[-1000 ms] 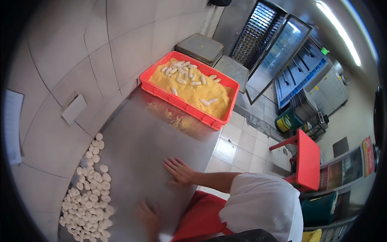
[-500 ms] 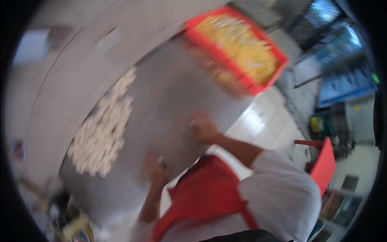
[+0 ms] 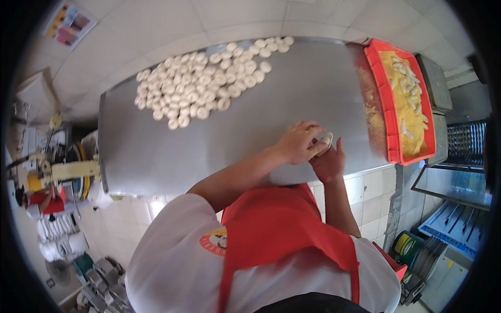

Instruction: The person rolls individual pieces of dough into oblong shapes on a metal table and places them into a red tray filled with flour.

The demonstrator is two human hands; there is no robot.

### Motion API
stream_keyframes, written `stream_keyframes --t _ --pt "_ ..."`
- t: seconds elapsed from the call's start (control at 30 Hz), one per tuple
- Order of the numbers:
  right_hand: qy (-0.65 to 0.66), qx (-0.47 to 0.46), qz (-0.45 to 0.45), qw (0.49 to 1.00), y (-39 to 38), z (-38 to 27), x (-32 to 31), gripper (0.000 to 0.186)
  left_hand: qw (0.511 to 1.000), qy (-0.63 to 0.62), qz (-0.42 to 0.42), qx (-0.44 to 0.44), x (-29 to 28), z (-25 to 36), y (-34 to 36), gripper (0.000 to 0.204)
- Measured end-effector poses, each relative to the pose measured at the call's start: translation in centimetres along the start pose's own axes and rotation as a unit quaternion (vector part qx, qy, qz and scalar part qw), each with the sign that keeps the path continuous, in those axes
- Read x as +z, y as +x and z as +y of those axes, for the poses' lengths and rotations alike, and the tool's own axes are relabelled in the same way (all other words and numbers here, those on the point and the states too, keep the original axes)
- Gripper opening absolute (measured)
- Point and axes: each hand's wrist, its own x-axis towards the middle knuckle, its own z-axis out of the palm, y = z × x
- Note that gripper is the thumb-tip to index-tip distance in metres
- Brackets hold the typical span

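Over the front right part of the metal table, my two hands are together around a small white dough piece (image 3: 327, 139). My left hand (image 3: 300, 143) reaches across from the left, its fingers and thumb closed on the piece. Beneath and beside it, my right hand (image 3: 330, 161) is cupped with the thumb raised, the dough resting against its fingers; part of those fingers is hidden behind the left hand. Many round dough pieces (image 3: 193, 86), dimpled in the middle, lie massed along the far left of the table.
The steel table (image 3: 156, 151) runs against a tiled wall. At its right end stands a red tray (image 3: 390, 104) of yellow crumbs with white dough pieces on top; crumbs (image 3: 373, 112) are scattered beside it. Dark trays (image 3: 433, 83) sit beyond. Another person (image 3: 47, 202) is far left.
The view has swung round and become sharp. My hands, apart above the table before, are now together at the right with a dough piece between them.
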Motion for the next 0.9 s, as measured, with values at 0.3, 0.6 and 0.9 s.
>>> stream_keyframes --t 0.3,0.6,0.9 --pt "-0.068 -0.230 0.002 0.971 17.5 -16.1 1.2 0.052 0.933 0.336 -0.002 -0.127 -14.1 -17.8 14.0 0.040" --pt "-0.712 -0.200 -0.035 0.673 33.2 5.7 16.2 0.047 0.945 0.144 0.244 -0.161 -16.7 -16.1 9.8 0.033" --pt "-0.780 -0.237 -0.112 0.568 10.4 -2.5 1.7 0.032 0.939 0.046 0.105 -0.324 -5.5 -11.9 -18.8 0.039"
